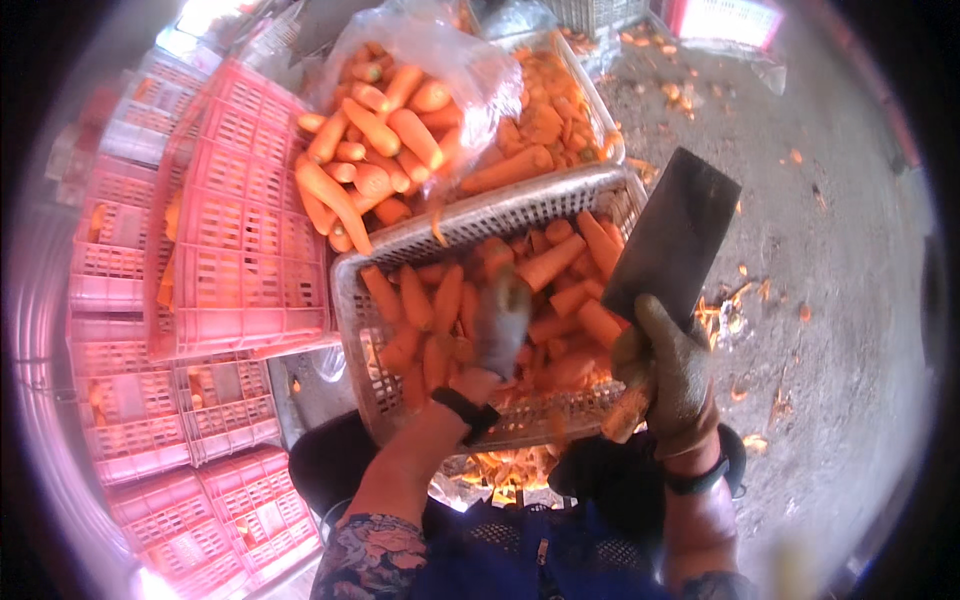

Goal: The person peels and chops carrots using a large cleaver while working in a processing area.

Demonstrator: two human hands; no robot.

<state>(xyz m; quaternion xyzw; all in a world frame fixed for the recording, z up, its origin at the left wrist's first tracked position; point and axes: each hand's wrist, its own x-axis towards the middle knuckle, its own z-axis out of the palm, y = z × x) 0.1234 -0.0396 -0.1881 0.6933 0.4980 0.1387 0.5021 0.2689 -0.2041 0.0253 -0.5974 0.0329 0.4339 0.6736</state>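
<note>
My left hand (502,326), gloved and blurred, is over the carrots (448,300) in a grey plastic crate (487,202); whether it grips one does not show clearly. At the crate's right side my gloved right hand (675,367) is closed around the handle of a cleaver (675,232), whose broad dark blade points up and away. The handle looks like worn wood (628,412). Many of the crate's carrots have blunt, cut ends.
Whole carrots (390,135) lie in a clear plastic bag (480,67) behind the crate, beside another crate of carrots and scraps (551,112). Pink crates (247,202) are stacked at the left. Peelings (517,465) lie on the floor between the knees, with more scraps (724,315) at the right.
</note>
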